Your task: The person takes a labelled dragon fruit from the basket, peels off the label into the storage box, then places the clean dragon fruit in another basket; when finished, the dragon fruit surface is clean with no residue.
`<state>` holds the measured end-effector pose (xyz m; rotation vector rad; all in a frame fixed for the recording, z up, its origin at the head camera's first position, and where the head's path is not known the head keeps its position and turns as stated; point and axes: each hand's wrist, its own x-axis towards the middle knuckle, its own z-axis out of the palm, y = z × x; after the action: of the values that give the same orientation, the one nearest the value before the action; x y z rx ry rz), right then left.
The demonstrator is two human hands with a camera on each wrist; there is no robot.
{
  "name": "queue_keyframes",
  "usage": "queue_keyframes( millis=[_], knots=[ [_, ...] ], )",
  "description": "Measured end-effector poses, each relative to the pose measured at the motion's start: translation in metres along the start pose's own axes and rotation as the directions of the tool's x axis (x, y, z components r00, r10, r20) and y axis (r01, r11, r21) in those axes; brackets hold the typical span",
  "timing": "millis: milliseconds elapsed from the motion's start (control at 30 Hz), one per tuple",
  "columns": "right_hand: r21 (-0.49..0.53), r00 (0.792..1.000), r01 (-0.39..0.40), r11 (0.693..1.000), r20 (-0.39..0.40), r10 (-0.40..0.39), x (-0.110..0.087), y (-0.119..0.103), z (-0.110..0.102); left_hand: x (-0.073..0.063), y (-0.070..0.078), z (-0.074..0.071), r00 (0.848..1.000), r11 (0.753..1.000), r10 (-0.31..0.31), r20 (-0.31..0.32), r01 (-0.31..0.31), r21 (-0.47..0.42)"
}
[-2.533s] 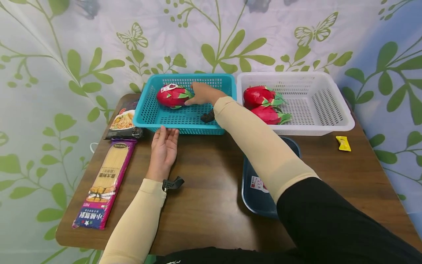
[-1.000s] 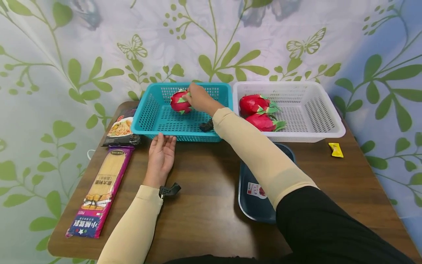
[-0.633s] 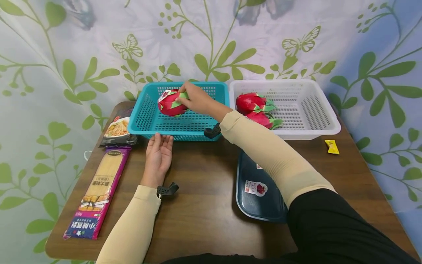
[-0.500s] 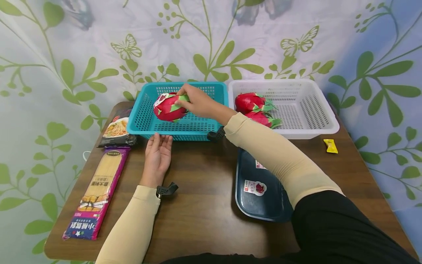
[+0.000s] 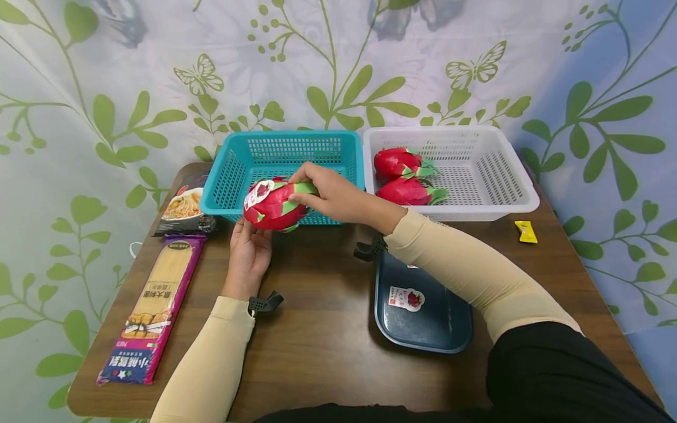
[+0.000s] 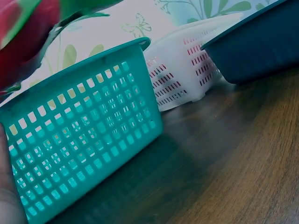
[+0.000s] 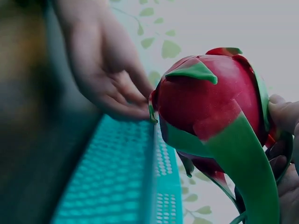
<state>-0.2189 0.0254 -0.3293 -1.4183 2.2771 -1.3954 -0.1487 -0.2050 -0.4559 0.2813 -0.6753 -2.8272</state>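
Observation:
My right hand (image 5: 334, 197) pinches a dragon fruit (image 5: 275, 208) by its green leafy end, holding it above the front rim of the teal basket (image 5: 349, 170). A white sticker (image 5: 259, 194) shows on its left end. In the right wrist view the dragon fruit (image 7: 210, 102) fills much of the picture, with fingers round its leaves. Palm up, my left hand (image 5: 251, 258) has loosely straight fingers at the basket's front wall, the fruit partly covering the fingertips. The teal basket (image 6: 88, 140) stands close to that hand in the left wrist view.
Two more dragon fruits (image 5: 399, 163) lie in the left part of the white basket (image 5: 520, 176). A dark blue tray (image 5: 423, 329) bearing a sticker (image 5: 406, 298) sits nearer me. Noodle packs (image 5: 158, 305) lie at left; a yellow wrapped candy (image 5: 526, 231) lies at right.
My right hand has gripped the dragon fruit by its leafy end, lifted it from the teal basket and brought it toward me over the front rim. My left hand has stayed at the basket.

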Motion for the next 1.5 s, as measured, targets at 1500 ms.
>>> queue_keyframes(
  millis=[1500],
  knots=[
    [-0.283, 0.908, -0.1, 0.954, 0.367, 0.204, -0.091, 0.009, -0.008, -0.044, -0.029, -0.002, 0.648, 0.329, -0.472, 0.598, -0.5, 0.801]
  ],
)
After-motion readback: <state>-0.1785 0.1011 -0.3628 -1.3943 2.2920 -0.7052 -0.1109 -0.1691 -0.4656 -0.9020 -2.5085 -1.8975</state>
